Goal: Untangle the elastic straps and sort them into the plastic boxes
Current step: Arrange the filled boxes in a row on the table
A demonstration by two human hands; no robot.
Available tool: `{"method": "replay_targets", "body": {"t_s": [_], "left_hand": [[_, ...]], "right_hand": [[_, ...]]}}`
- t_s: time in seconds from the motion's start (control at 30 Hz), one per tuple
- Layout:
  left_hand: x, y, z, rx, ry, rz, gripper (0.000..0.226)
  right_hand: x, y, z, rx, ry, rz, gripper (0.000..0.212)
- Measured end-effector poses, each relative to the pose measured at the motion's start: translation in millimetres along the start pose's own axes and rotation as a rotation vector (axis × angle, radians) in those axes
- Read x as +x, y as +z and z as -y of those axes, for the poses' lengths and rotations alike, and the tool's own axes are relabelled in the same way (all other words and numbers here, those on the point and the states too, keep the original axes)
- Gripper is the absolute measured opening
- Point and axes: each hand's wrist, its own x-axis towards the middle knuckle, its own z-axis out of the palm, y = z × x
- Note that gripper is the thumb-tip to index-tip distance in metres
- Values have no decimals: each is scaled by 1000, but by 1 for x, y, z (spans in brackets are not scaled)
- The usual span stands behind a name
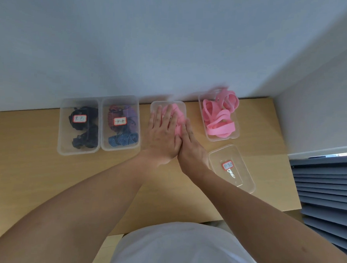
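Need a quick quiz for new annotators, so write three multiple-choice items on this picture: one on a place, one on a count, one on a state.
1. Where does the box of black straps stand?
A. Left end of the row
B. Right end of the row
C. Under the hands

2. How many plastic boxes are on the wooden table?
A. Three
B. Five
C. Seven

3. How do the left hand and right hand lie?
A. Straight-fingered on the pink straps
B. Clenched in the air
C. Each lifting a box

Answers:
1 A: it stands leftmost, beside the box of multicoloured straps.
2 B: those two, the box under the hands, the box of pink bands and the nearly empty box.
3 A: the fingers are straight and no box is lifted.
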Motion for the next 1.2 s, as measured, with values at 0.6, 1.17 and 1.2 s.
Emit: {"method": "replay_targets", "body": {"t_s": [0.6, 1.17, 1.2], "left_hand": [[25, -5, 16, 4, -9, 101, 76], [-67, -17, -90, -938, -606, -197, 13], [-65, -15, -94, -1043, -725, -66, 14]], "right_hand": [[24, -34, -9, -382, -230, 258, 74], [-39, -66, -52, 151, -56, -536, 18], [-45, -70, -67, 196, 80, -538, 19]]}}
